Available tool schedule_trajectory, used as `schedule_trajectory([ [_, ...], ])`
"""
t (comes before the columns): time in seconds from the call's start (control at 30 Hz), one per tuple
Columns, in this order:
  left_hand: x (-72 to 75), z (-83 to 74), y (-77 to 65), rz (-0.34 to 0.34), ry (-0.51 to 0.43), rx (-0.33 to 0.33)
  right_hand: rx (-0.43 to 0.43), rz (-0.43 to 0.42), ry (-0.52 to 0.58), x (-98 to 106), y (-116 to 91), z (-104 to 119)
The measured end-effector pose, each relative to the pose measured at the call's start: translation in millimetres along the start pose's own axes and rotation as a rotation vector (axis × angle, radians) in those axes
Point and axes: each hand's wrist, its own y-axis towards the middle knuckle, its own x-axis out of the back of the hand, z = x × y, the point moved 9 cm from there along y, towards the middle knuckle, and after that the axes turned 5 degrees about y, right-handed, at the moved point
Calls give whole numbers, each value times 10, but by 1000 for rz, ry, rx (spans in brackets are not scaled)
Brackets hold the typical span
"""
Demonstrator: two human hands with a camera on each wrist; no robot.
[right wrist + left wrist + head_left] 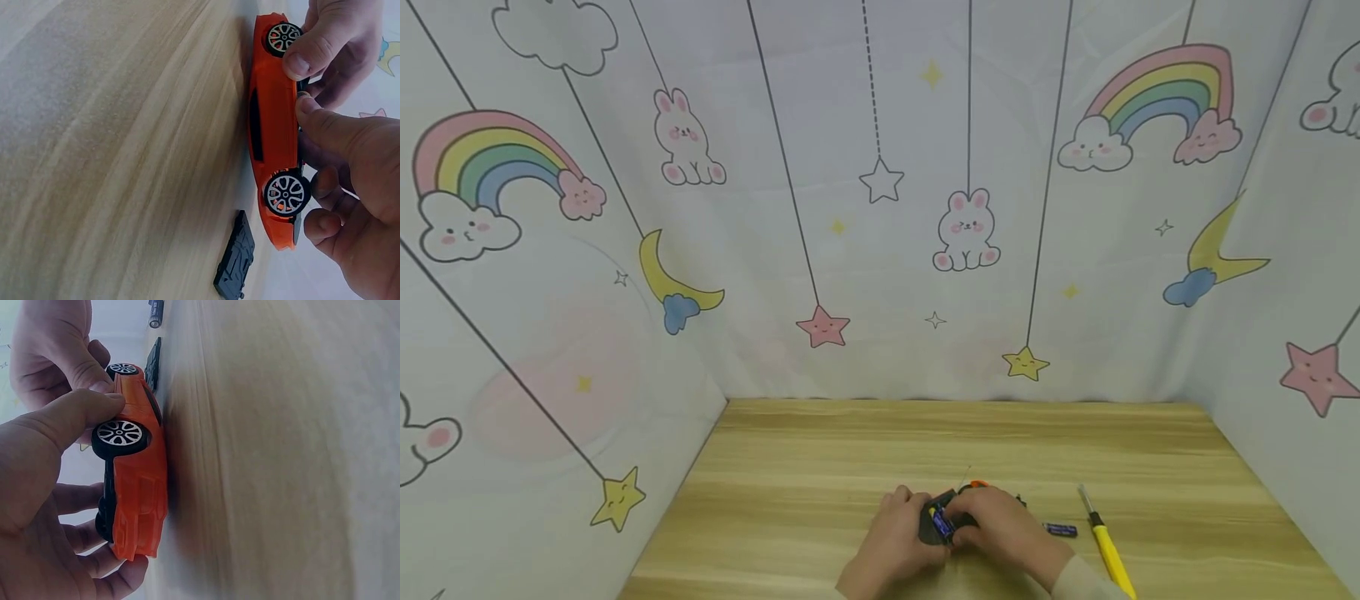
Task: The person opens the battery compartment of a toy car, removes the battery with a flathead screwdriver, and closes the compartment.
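Note:
An orange toy car (140, 494) lies upside down just over the table, its dark underside facing up and its wheels showing. My left hand (895, 529) grips the car by one end, thumb beside a wheel and fingers around the far side. In the head view a blue battery (943, 523) sits at an opening in the underside. My right hand (1000, 521) bends over that opening, its thumb and curled fingers at the battery. The fingers hide part of the battery and much of the opening.
To the right on the wooden table (820, 450) lies another blue battery (1060, 530). Beyond it is a screwdriver (1108, 550) with a yellow handle. A flat black plastic cover (236, 259) lies near the car. Patterned cloth walls (880, 350) enclose the table.

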Motion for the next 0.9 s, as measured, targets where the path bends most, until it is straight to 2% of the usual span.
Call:
schedule_trajectory([
  [0.4,-8,28,20,12,-15,24,25,35,-22,11,82,12],
  [0.73,-12,31,32,7,-9,24,105,42,-214,-86,36,63],
  [0.9,-7,38,31,-4,-7,27,135,21,-185,-56,3,86],
])
